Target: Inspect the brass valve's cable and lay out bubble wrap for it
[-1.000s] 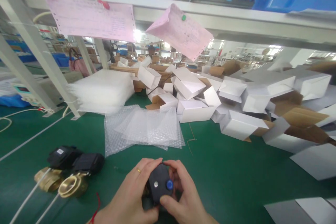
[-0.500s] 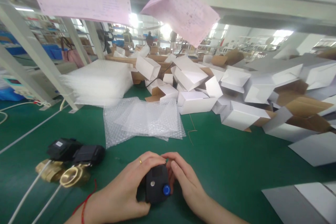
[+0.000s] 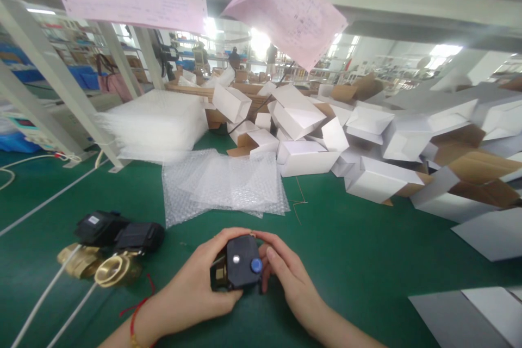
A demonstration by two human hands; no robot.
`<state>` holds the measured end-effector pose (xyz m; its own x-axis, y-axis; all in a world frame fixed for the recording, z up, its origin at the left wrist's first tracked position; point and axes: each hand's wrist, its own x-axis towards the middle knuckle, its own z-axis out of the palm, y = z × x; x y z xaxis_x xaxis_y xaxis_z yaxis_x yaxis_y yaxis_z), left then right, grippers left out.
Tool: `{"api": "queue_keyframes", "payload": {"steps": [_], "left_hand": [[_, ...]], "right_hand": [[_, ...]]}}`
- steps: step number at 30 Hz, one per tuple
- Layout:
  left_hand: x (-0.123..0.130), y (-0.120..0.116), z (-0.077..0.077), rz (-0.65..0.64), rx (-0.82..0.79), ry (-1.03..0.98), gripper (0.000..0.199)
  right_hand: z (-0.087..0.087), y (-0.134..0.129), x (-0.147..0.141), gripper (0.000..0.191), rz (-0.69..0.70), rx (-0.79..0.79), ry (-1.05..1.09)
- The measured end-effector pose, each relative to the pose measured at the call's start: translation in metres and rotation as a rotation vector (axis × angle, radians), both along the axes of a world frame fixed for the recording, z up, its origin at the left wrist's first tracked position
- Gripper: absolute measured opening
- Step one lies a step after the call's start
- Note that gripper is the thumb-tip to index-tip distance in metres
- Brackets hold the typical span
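My left hand (image 3: 199,277) wraps round a black valve actuator (image 3: 243,272) from its left side, thumb below and fingers over the top. The actuator has a blue round knob (image 3: 256,265) and a small shiny disc on its upper face. Curled against its right side is my right hand (image 3: 289,277), with the index fingertip at the top corner; some of its fingertips are hidden. Left of my hands lie two brass ball valves (image 3: 116,272) with black actuators (image 3: 138,237) on top and white cables.
Bubble-wrap sheets (image 3: 224,185) lie ahead, beside a tall white stack of packing sheets (image 3: 157,122). White cartons (image 3: 310,157) pile up at the back and right. Carton flaps (image 3: 460,315) reach into the near right corner. Pink papers (image 3: 289,13) hang from the shelf beam.
The actuator has tilted in my hands and moved slightly up, so its left side now shows. My left hand has turned with it; the right hand keeps nearly the same place.
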<state>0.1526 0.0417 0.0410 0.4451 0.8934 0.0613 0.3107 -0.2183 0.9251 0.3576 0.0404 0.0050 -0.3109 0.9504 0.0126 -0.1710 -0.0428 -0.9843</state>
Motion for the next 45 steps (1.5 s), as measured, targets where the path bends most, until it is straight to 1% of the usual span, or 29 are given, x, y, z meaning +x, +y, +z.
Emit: {"api": "queue_keyframes", "payload": {"steps": [2,4,5,6,8,11,13,15,17,19,23,26,28,30,32,37,39,42,45], "left_hand": [[0.001,0.002,-0.009,0.066,-0.198,-0.168,0.068],[0.001,0.005,-0.016,0.062,-0.362,-0.336,0.068],[0.001,0.005,-0.018,0.053,-0.411,-0.397,0.068],[0.001,0.006,-0.02,0.052,-0.445,-0.442,0.069],[0.002,0.007,-0.02,0.092,-0.483,-0.497,0.071],[0.002,0.007,-0.016,0.197,-0.501,-0.52,0.069],[0.004,0.006,-0.012,0.265,-0.518,-0.544,0.07],[0.005,0.006,-0.009,0.316,-0.569,-0.607,0.073],[0.007,0.005,-0.005,0.339,-0.631,-0.679,0.074],[0.01,0.005,-0.001,0.341,-0.658,-0.722,0.073],[0.014,0.004,0.003,0.358,-0.676,-0.742,0.074],[0.017,0.003,0.001,0.47,-0.736,-0.752,0.083],[0.018,0.001,-0.002,0.508,-0.767,-0.75,0.078],[0.018,0.0,-0.004,0.467,-0.776,-0.73,0.069],[0.017,0.0,-0.005,0.405,-0.761,-0.713,0.062],[0.01,0.002,-0.003,0.306,-0.743,-0.637,0.047],[0.006,0.004,-0.003,0.324,-0.74,-0.595,0.046],[0.002,0.006,-0.002,0.374,-0.743,-0.57,0.052],[0.003,0.008,0.0,0.372,-0.773,-0.606,0.059]], "right_hand": [[-0.004,0.001,-0.001,0.073,-0.022,-0.022,0.008],[-0.006,0.001,0.0,0.072,-0.037,0.002,-0.049],[-0.006,0.001,0.0,0.07,-0.041,0.024,-0.083],[-0.007,0.0,0.001,0.068,-0.047,0.047,-0.11],[-0.007,-0.001,0.001,0.066,-0.055,0.067,-0.124],[-0.01,-0.006,-0.002,0.064,-0.026,-0.003,-0.02],[-0.014,-0.01,-0.007,0.057,0.033,-0.089,0.087],[-0.02,-0.015,-0.012,0.054,0.129,-0.152,0.163],[-0.023,-0.019,-0.016,0.056,0.233,-0.172,0.191],[-0.025,-0.022,-0.018,0.062,0.285,-0.167,0.193],[-0.023,-0.024,-0.019,0.062,0.245,-0.199,0.237],[-0.019,-0.025,-0.021,0.059,0.21,-0.287,0.349],[-0.017,-0.027,-0.024,0.059,0.212,-0.331,0.415],[-0.017,-0.029,-0.027,0.06,0.235,-0.347,0.441],[-0.019,-0.03,-0.029,0.059,0.259,-0.33,0.437],[-0.023,-0.031,-0.029,0.058,0.266,-0.311,0.417],[-0.023,-0.03,-0.029,0.061,0.272,-0.319,0.409],[-0.023,-0.03,-0.03,0.067,0.27,-0.368,0.406],[-0.023,-0.028,-0.031,0.062,0.233,-0.417,0.465]]}}
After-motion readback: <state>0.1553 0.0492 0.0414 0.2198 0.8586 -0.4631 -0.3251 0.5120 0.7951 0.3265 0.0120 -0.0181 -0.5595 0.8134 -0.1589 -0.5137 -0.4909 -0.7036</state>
